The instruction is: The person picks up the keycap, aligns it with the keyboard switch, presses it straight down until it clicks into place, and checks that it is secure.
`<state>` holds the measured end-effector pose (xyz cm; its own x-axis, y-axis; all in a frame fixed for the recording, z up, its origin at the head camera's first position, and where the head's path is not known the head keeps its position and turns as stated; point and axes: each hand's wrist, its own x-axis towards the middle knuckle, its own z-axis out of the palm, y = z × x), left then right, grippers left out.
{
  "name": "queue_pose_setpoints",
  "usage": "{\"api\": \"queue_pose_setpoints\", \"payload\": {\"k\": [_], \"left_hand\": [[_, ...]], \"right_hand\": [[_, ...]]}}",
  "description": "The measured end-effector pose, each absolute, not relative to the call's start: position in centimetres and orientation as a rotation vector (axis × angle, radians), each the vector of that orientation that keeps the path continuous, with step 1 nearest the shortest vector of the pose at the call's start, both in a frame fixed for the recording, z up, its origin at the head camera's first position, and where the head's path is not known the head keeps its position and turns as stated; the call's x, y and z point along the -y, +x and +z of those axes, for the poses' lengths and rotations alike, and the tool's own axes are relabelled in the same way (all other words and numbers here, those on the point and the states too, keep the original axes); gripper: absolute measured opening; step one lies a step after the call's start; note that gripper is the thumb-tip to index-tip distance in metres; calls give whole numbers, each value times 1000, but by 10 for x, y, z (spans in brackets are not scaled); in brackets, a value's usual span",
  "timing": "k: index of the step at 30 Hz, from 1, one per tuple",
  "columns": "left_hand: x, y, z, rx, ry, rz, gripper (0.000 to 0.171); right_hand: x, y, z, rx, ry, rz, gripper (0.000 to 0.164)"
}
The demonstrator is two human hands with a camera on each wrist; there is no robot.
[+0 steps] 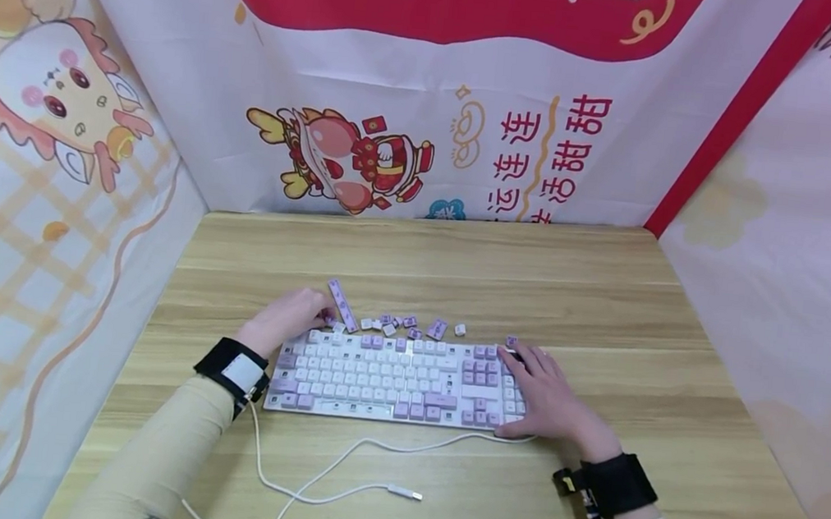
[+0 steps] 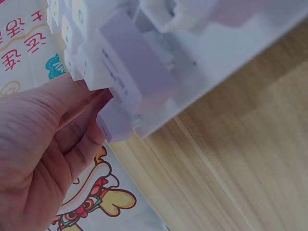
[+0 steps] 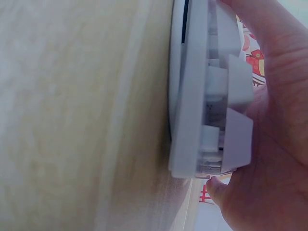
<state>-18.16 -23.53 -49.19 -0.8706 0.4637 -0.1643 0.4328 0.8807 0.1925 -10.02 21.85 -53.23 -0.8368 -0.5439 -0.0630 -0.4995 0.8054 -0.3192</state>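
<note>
A white and lavender keyboard (image 1: 375, 380) lies flat on the table, with bare spots where some keycaps are off. My left hand (image 1: 295, 312) is at its back left corner, fingers bent, pinching a small purple keycap (image 1: 329, 320). The left wrist view has this hand (image 2: 43, 144) beyond the corner keys (image 2: 134, 67), its fingertips partly hidden. Across the keyboard's right end my right hand (image 1: 547, 399) grips it, thumb at the front edge and fingers near the back edge. In the right wrist view the palm (image 3: 274, 130) curves over the side keys (image 3: 238, 139).
Behind the keyboard lie a long purple spacebar (image 1: 341, 306) and several loose keycaps (image 1: 389, 330). A white cable (image 1: 338, 460) loops across the front of the wooden table (image 1: 459, 271), its USB plug (image 1: 404, 492) lying there. Printed cloth walls (image 1: 403, 61) stand behind and at both sides.
</note>
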Motion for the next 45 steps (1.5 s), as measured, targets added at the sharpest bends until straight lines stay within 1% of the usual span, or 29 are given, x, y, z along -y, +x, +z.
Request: {"api": "queue_pose_setpoints", "payload": {"k": [2,8,10,16,23,26,30,38,45], "left_hand": [[237,-181,-492,-2857,690,217,17],[242,-177,-491,-2865,680,229,34],[244,-175,-489,-2872,668,274,32],[248,-177,-481,-2877,690,435,20],[251,-178,-478,-2863,555,628,23],[252,-177,-479,-2892,545,681,23],[253,-177,-479,-2914,565,719,25],[255,-176,-477,-2934,665,749,37],[257,-177,-481,-2940,669,706,34]], "right_hand": [[-218,-100,-533,-2844,-827,-437,126],[-218,-100,-532,-2839,-829,-436,126],[-218,-99,-532,-2838,-829,-438,125],[-218,-99,-531,-2832,-819,-448,124],[-218,-101,-531,-2825,-807,-436,124],[-218,-101,-531,-2824,-804,-436,125],[-217,-101,-531,-2825,-808,-437,125],[-216,-101,-529,-2832,-813,-424,127],[-215,-101,-526,-2823,-809,-423,127]]}}
